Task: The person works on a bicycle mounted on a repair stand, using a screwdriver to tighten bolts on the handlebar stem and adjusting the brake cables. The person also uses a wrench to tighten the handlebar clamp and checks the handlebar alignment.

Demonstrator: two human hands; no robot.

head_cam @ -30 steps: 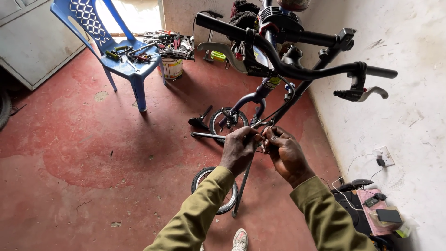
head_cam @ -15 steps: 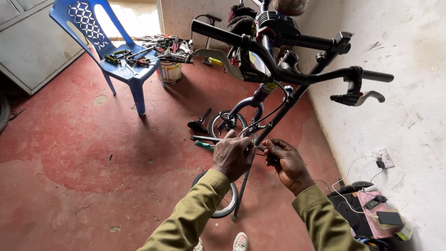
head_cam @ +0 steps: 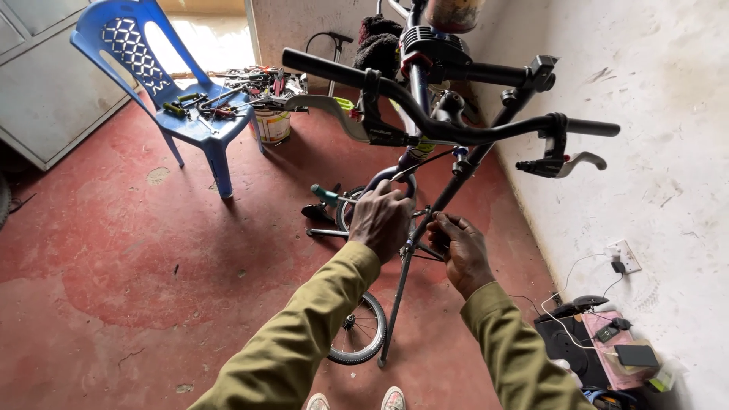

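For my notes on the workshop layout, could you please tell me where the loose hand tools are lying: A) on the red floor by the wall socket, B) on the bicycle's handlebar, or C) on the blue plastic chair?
C: the tools lie spread on the seat of the blue plastic chair.

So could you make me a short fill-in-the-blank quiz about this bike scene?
1. Both hands, left hand and right hand, work on a small ____.
2. The plastic chair is ____ in colour.
3. The floor is painted ____.
4. Tools lie on the chair's ____.

Answers: bike; blue; red; seat
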